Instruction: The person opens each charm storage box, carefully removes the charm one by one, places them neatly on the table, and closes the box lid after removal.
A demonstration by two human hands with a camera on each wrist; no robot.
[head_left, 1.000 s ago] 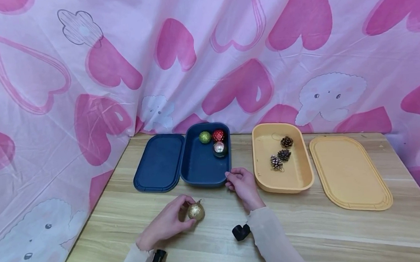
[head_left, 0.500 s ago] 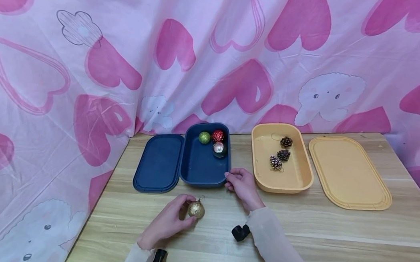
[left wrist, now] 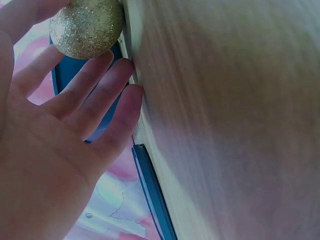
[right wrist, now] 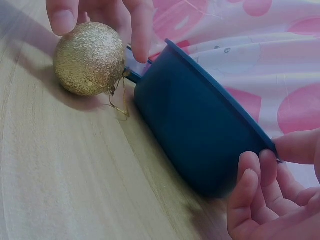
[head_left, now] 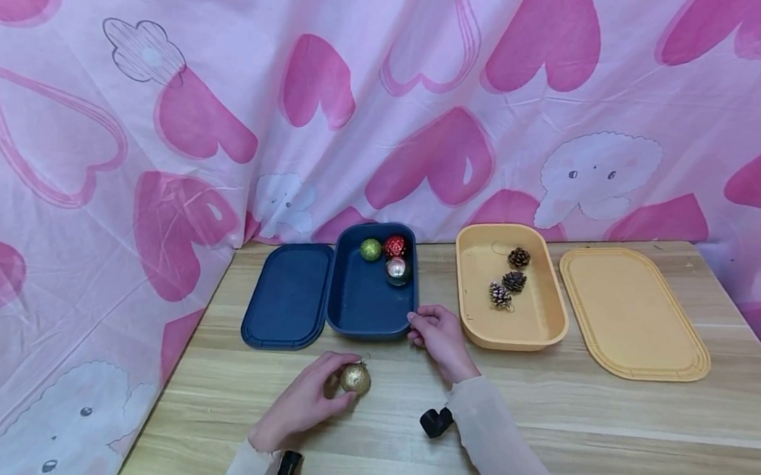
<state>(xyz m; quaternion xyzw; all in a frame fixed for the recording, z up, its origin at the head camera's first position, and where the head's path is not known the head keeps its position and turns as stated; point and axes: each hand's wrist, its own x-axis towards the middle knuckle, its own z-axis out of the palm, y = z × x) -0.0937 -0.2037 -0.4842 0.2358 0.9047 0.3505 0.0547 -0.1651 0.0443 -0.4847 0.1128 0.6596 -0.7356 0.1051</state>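
A gold glitter Christmas bauble (head_left: 355, 378) with a wire hook sits at the tabletop in front of the blue box. My left hand (head_left: 305, 398) has its thumb and index finger around the bauble, while its other fingers stretch out behind it, as the left wrist view shows. At the near right corner of the blue plastic box (head_left: 365, 304), my right hand (head_left: 439, 339) pinches the rim, thumb on top and fingers curled below. Inside that box lie a green bauble (head_left: 371, 250), a red bauble (head_left: 395, 247) and a silvery pink bauble (head_left: 398, 270).
A blue lid (head_left: 288, 295) lies left of the blue box. To the right stands a yellow box (head_left: 477, 319) holding pine cones (head_left: 515, 281), with its yellow lid (head_left: 636, 313) beside it. A pink heart-patterned curtain (head_left: 372, 107) hangs behind the wooden table (head_left: 595, 428).
The left index finger has shifted slightly right over the top of the gold bauble, and its wire hook has turned a little. The right hand and the boxes keep their places.
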